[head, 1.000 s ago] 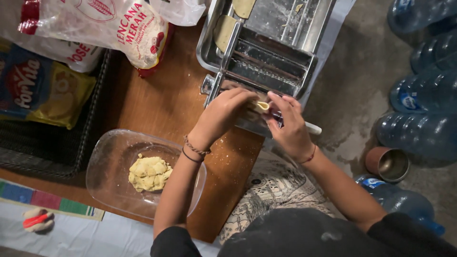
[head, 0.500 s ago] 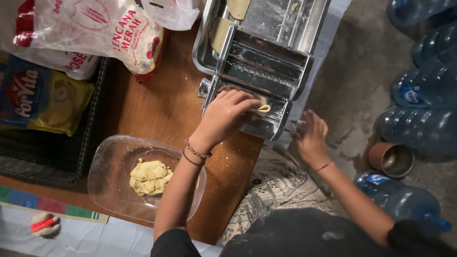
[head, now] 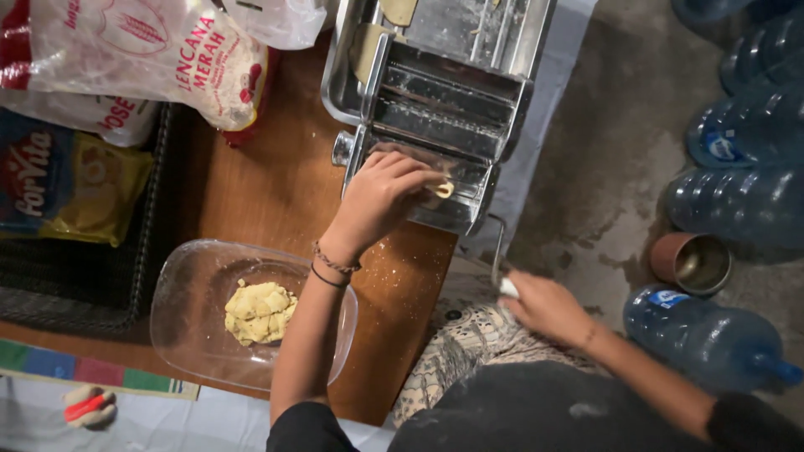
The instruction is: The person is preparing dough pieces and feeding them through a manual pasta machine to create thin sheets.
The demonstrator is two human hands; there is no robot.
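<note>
The left hand (head: 381, 197) rests on top of the shiny steel hand-cranked pasta roller (head: 435, 117), its grip closed around a small pale piece of yellow dough (head: 441, 190) at the roller slot, fingertips pinching the strip where it meets the metal. The right hand (head: 544, 305) is down off the edge of the bench, its grip wrapped around the white knob of the thin metal crank handle (head: 501, 259) that runs up to the roller's side; the fingers seem fully curled on the knob, though the blur makes that hard to confirm. Two thin bracelets sit on the left wrist. Just near the left forearm, a clear oval glass dish (head: 180, 322) stands on the brown wooden bench (head: 276, 184) and holds a lump of crumbly yellow dough (head: 260, 311). Farther left lies a dark woven tray (head: 84, 285) with a yellow and blue packet (head: 67, 188), and above it a white flour bag with red print (head: 142, 54). On the grey floor to the right stand big blue water bottles (head: 745, 176) and a small copper-coloured cup (head: 691, 264).
</note>
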